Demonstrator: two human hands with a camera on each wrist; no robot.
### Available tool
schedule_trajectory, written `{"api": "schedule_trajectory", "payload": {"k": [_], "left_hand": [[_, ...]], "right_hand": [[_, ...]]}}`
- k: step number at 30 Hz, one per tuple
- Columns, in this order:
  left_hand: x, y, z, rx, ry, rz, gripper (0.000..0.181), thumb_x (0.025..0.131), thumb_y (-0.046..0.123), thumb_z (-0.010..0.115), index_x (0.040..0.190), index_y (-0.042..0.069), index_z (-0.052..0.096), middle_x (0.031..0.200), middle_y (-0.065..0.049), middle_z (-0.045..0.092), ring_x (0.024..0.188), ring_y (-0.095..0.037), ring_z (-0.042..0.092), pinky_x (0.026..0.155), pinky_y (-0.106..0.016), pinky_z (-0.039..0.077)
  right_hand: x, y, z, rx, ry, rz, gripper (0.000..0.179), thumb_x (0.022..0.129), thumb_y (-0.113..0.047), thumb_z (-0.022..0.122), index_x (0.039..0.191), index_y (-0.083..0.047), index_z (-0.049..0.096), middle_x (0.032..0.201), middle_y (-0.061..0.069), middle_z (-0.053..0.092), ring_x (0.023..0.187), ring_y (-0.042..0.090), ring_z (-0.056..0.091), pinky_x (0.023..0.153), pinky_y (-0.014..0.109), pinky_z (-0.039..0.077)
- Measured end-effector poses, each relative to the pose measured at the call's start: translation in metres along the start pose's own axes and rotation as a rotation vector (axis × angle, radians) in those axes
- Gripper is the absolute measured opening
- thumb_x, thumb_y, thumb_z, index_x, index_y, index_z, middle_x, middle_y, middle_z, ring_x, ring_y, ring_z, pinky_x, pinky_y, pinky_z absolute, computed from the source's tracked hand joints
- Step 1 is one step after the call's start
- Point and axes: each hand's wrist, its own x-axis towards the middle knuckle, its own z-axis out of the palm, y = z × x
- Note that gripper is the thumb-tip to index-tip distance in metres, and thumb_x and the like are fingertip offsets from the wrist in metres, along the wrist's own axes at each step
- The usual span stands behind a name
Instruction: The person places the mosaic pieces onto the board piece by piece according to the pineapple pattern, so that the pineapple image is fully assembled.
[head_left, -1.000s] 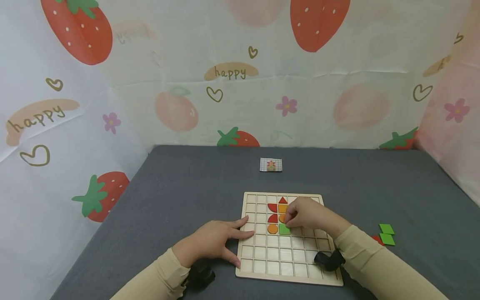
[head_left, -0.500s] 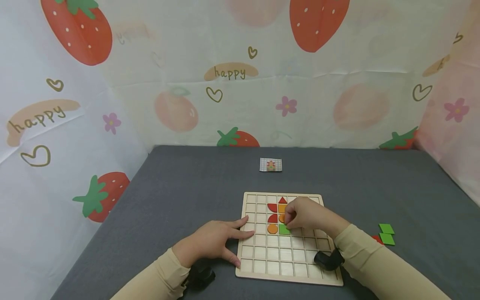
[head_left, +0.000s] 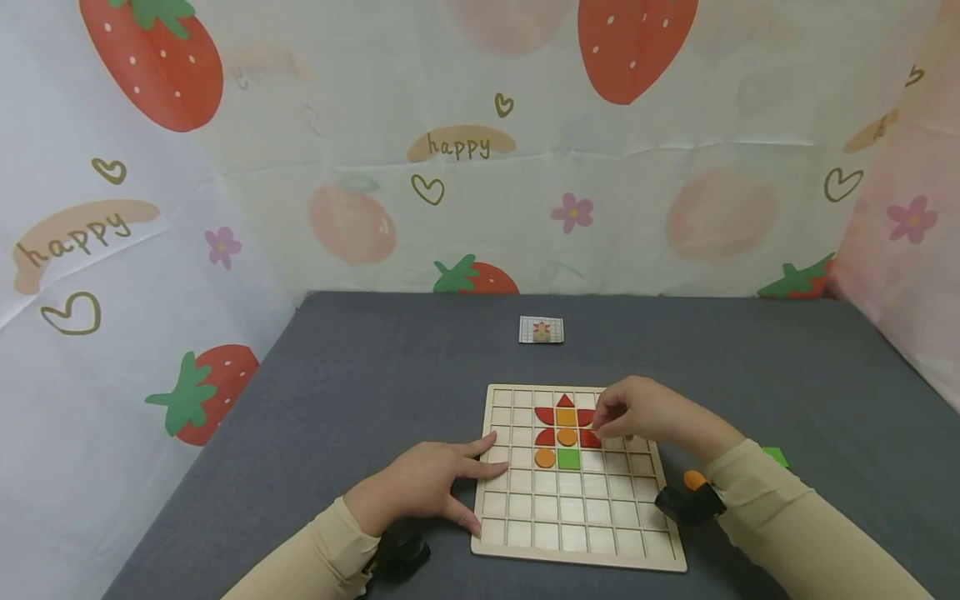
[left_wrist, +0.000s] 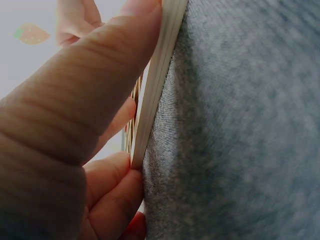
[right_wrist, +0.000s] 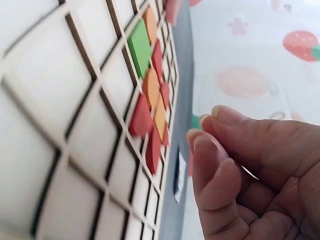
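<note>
A wooden grid board (head_left: 525,533) lies on the dark cloth. My left hand (head_left: 427,479) rests at its left edge with the fingers spread, fingertips over the rim; in the left wrist view the thumb (left_wrist: 100,75) lies along that edge. In the cells sit a red triangle (head_left: 565,402), an orange square (head_left: 566,417), orange discs (head_left: 545,458), a green square (head_left: 568,459) and several red rounded pieces (head_left: 545,437). My right hand (head_left: 645,415) hovers by the red piece (head_left: 589,439) right of the middle disc. In the right wrist view its loosely bent fingers show nothing between them.
A small card (head_left: 542,330) with a printed coloured pattern lies behind the board. Right of the board are a loose orange piece (head_left: 694,480) and a green piece (head_left: 776,456), partly hidden by the right sleeve (head_left: 795,508). A printed curtain (head_left: 630,225) backs the table.
My right hand has come off the green square and shifted right and slightly away. The red pieces on the right side and the loose orange piece now show. My left hand has stayed put.
</note>
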Motion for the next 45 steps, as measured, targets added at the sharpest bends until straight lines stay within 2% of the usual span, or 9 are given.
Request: {"api": "schedule_trajectory", "payload": {"k": [10,17,23,28,33,37,45], "left_hand": [[-0.001,-0.001,0.001,0.004,0.025,0.021,0.081,0.064,0.067,0.061,0.136,0.036,0.041,0.148,0.000,0.028,0.126,-0.015,0.041,0.095,-0.035,0.040],[-0.001,0.000,0.000,0.005,0.028,0.019,0.081,0.064,0.067,0.061,0.136,0.036,0.042,0.148,0.001,0.028,0.126,-0.015,0.041,0.094,-0.035,0.040],[-0.001,-0.001,0.001,0.004,0.023,0.013,0.081,0.063,0.068,0.060,0.136,0.037,0.041,0.148,0.002,0.027,0.127,-0.014,0.040,0.095,-0.035,0.040],[-0.001,-0.001,0.002,0.003,0.031,0.026,0.081,0.063,0.068,0.060,0.136,0.036,0.041,0.148,0.001,0.028,0.126,-0.014,0.041,0.094,-0.034,0.040],[-0.002,-0.001,0.002,0.004,0.033,0.033,0.081,0.064,0.067,0.060,0.136,0.035,0.042,0.148,0.000,0.028,0.126,-0.015,0.041,0.094,-0.034,0.040],[-0.002,-0.002,0.003,0.007,0.033,0.033,0.080,0.064,0.067,0.060,0.136,0.035,0.041,0.148,0.000,0.028,0.126,-0.015,0.041,0.094,-0.034,0.040],[-0.002,0.000,0.002,0.000,0.027,0.027,0.080,0.064,0.066,0.061,0.136,0.036,0.042,0.148,0.000,0.028,0.125,-0.016,0.042,0.094,-0.035,0.040]], "right_hand": [[-0.024,0.020,-0.023,-0.035,-0.011,0.011,0.005,0.081,-0.010,0.068,0.084,-0.007,0.067,0.076,-0.001,0.060,0.070,0.016,0.053,0.063,0.032,0.047],[-0.037,0.040,-0.031,-0.043,-0.019,0.014,0.006,0.081,-0.011,0.069,0.085,-0.007,0.066,0.078,-0.001,0.062,0.072,0.015,0.055,0.064,0.031,0.046],[-0.048,0.055,-0.033,-0.058,-0.053,0.029,0.009,0.079,-0.013,0.070,0.085,-0.009,0.066,0.077,-0.002,0.062,0.071,0.015,0.056,0.062,0.030,0.047],[-0.055,0.065,-0.033,-0.001,-0.110,0.026,0.012,0.077,-0.011,0.071,0.087,-0.007,0.066,0.076,0.000,0.061,0.069,0.014,0.056,0.061,0.028,0.047],[-0.059,0.069,-0.031,0.081,-0.186,0.059,0.019,0.074,-0.010,0.074,0.090,-0.003,0.064,0.075,0.003,0.057,0.069,0.017,0.052,0.059,0.028,0.046],[-0.061,0.070,-0.029,0.089,-0.209,0.078,0.022,0.073,-0.010,0.075,0.089,-0.005,0.061,0.076,0.004,0.054,0.070,0.019,0.050,0.058,0.029,0.044],[-0.062,0.074,-0.027,0.061,-0.232,-0.005,0.019,0.072,-0.010,0.075,0.081,-0.005,0.059,0.072,0.002,0.055,0.062,0.014,0.050,0.055,0.027,0.043]]}}
